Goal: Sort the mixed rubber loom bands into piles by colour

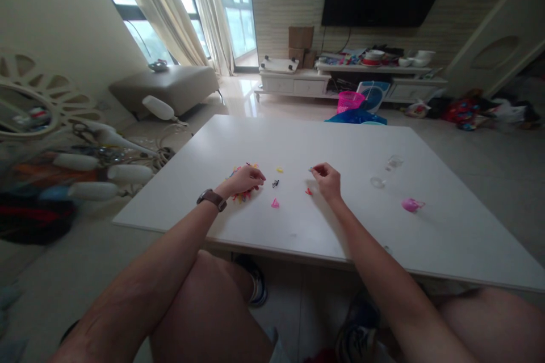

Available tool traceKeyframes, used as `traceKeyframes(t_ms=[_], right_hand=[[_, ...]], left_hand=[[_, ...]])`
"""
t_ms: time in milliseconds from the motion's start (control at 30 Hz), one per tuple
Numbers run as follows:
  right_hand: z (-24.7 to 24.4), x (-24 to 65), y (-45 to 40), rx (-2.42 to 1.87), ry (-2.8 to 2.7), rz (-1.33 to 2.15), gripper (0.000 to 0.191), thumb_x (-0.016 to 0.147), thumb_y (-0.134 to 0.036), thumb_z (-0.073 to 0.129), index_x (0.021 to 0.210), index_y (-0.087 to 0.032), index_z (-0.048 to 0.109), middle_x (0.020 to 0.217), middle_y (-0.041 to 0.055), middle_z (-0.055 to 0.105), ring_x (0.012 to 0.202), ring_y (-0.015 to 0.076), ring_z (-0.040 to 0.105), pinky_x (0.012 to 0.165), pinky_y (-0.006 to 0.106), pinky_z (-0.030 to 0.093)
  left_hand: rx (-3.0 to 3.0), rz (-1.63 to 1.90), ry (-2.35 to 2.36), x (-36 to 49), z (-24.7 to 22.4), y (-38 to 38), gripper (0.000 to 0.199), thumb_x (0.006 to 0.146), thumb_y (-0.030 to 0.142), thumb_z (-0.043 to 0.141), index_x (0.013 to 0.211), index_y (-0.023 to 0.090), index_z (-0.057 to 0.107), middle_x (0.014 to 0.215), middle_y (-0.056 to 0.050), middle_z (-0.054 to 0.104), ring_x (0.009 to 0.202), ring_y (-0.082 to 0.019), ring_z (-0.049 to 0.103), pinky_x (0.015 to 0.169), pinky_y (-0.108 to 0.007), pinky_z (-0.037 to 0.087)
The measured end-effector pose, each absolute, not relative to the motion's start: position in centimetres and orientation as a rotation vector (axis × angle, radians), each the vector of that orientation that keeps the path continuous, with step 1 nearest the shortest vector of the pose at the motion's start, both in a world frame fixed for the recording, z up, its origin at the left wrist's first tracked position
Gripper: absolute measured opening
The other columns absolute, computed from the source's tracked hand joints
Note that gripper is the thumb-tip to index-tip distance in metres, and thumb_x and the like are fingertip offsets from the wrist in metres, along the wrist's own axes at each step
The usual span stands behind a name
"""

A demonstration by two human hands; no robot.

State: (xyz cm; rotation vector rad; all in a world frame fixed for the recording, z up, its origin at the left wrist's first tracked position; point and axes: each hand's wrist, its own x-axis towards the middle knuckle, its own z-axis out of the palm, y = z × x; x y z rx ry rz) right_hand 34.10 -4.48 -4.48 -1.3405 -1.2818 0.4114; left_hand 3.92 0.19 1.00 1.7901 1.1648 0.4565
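Over a pile of small colourful pieces (242,196) on the white table (264,232) is my left hand (247,179), its fingers bent; what they hold, if anything, is hidden. A brown watch is on that wrist. My right hand (327,179) pinches a tiny greenish piece (310,169) at its fingertips. Between the hands lie a yellow piece (280,170), some dark pieces (276,184) and a pink piece (275,203). A red piece (309,191) rests just left of my right wrist.
At the table's right are a pink object (411,205) and clear plastic items (377,182). Beyond the far edge stand a pink basket (349,100) and something blue. A lamp with white shades (158,108) stands left of the table. My legs are under the near edge.
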Motion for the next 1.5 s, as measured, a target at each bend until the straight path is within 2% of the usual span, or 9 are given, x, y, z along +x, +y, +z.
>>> traceKeyframes(t_ms=[100, 333, 667, 933, 1100, 1200, 1333, 1500], right_hand=[[-5.8, 35.4, -3.4, -1.332, -1.256, 0.475, 0.019, 0.079, -0.04, 0.069, 0.081, -0.021, 0.07, 0.078, 0.0024, 0.072, 0.07, 0.0186, 0.066, 0.071, 0.035, 0.055], [-6.7, 35.4, -3.9, -1.367, -1.252, 0.452, 0.016, 0.078, -0.037, 0.07, 0.077, -0.021, 0.072, 0.075, 0.0028, 0.071, 0.062, 0.0167, 0.062, 0.06, 0.031, 0.052], [-3.8, 28.7, 1.1, -1.457, -1.689, 0.47, 0.005, 0.077, -0.02, 0.069, 0.073, -0.021, 0.072, 0.073, 0.0015, 0.073, 0.069, 0.0161, 0.065, 0.068, 0.026, 0.047], [-4.6, 25.9, 3.1, -1.601, -1.726, 0.446, 0.003, 0.076, -0.021, 0.071, 0.075, -0.021, 0.074, 0.074, 0.0023, 0.072, 0.071, 0.0168, 0.064, 0.071, 0.027, 0.046], [-5.0, 25.3, 1.0, -1.427, -1.614, 0.341, 0.01, 0.082, -0.028, 0.064, 0.084, -0.02, 0.069, 0.076, 0.0019, 0.065, 0.068, 0.0167, 0.058, 0.071, 0.03, 0.046], [-5.5, 25.0, -0.9, -1.337, -1.545, 0.301, 0.01, 0.086, -0.026, 0.057, 0.087, -0.02, 0.066, 0.081, 0.0026, 0.062, 0.072, 0.0174, 0.056, 0.072, 0.031, 0.046], [-5.8, 25.1, -2.7, -1.303, -1.572, 0.235, 0.011, 0.086, -0.021, 0.052, 0.089, -0.021, 0.063, 0.085, 0.0039, 0.06, 0.078, 0.0189, 0.055, 0.076, 0.032, 0.046], [-5.8, 25.4, -3.1, -1.274, -1.596, 0.265, 0.013, 0.084, -0.019, 0.052, 0.09, -0.019, 0.063, 0.089, 0.0042, 0.058, 0.078, 0.0184, 0.054, 0.074, 0.031, 0.046]], left_hand=[[1.734, 0.474, 1.191, 3.4, 1.1, 0.0, 0.015, 0.073, 0.023, 0.071, 0.083, 0.012, 0.072, 0.072, -0.004, 0.071, 0.057, -0.012, 0.064, 0.055, -0.022, 0.051], [1.729, 0.499, 1.209, 3.2, 1.1, -0.1, 0.02, 0.072, 0.027, 0.072, 0.084, 0.011, 0.074, 0.076, -0.006, 0.072, 0.059, -0.013, 0.063, 0.058, -0.024, 0.052], [1.736, 0.606, 1.483, 2.9, 0.8, 0.6, 0.017, 0.07, 0.027, 0.066, 0.077, 0.014, 0.074, 0.064, -0.003, 0.068, 0.057, -0.014, 0.061, 0.055, -0.023, 0.046], [1.576, 0.752, 1.687, 1.4, 0.9, 0.7, 0.026, 0.072, 0.031, 0.066, 0.087, 0.013, 0.076, 0.073, -0.007, 0.072, 0.058, -0.014, 0.06, 0.049, -0.021, 0.04], [1.64, 0.699, 1.697, 0.9, 0.8, 0.5, 0.022, 0.069, 0.023, 0.067, 0.086, 0.013, 0.078, 0.07, -0.006, 0.07, 0.06, -0.014, 0.059, 0.052, -0.022, 0.041], [1.75, 0.612, 1.703, 1.1, 0.4, 0.5, 0.021, 0.066, 0.019, 0.068, 0.083, 0.014, 0.078, 0.073, -0.005, 0.072, 0.063, -0.015, 0.06, 0.056, -0.024, 0.043], [1.942, 0.541, 1.621, 1.9, -0.3, 0.5, 0.022, 0.064, 0.017, 0.071, 0.085, 0.015, 0.078, 0.084, -0.006, 0.075, 0.076, -0.018, 0.065, 0.068, -0.025, 0.047], [2.07, 0.423, 1.666, 2.7, -1.3, 0.8, 0.023, 0.064, 0.018, 0.07, 0.085, 0.017, 0.078, 0.085, -0.007, 0.075, 0.077, -0.02, 0.065, 0.069, -0.026, 0.048]])
